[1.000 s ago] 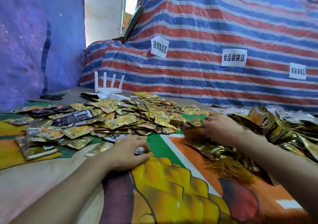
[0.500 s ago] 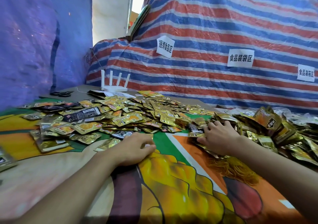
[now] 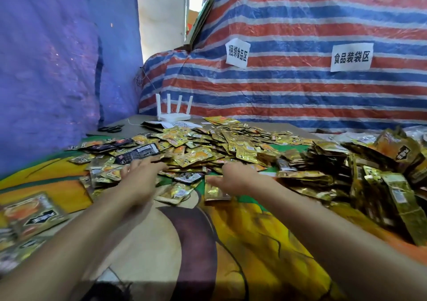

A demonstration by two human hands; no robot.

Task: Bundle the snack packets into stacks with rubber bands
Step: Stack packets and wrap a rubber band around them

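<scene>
A wide heap of loose gold and orange snack packets (image 3: 208, 145) covers the middle of the table. My left hand (image 3: 141, 178) lies palm down on the heap's near left edge, fingers spread over packets, holding nothing that I can see. My right hand (image 3: 233, 177) reaches to the heap's near edge, and a small gold stack of packets (image 3: 215, 192) sits under its thumb; whether it grips the stack is unclear. A pile of bundled packet stacks (image 3: 369, 175) lies to the right. No rubber bands show.
The table wears a colourful printed cloth (image 3: 231, 243). A white router (image 3: 173, 113) and black scissors (image 3: 109, 128) stand at the back left. Loose packets (image 3: 30, 215) lie at the near left. A striped tarp (image 3: 300, 88) with paper labels rises behind.
Both hands have moved left and forward onto the loose heap. My right hand has left the bundled pile at the right. The camera has swung leftward.
</scene>
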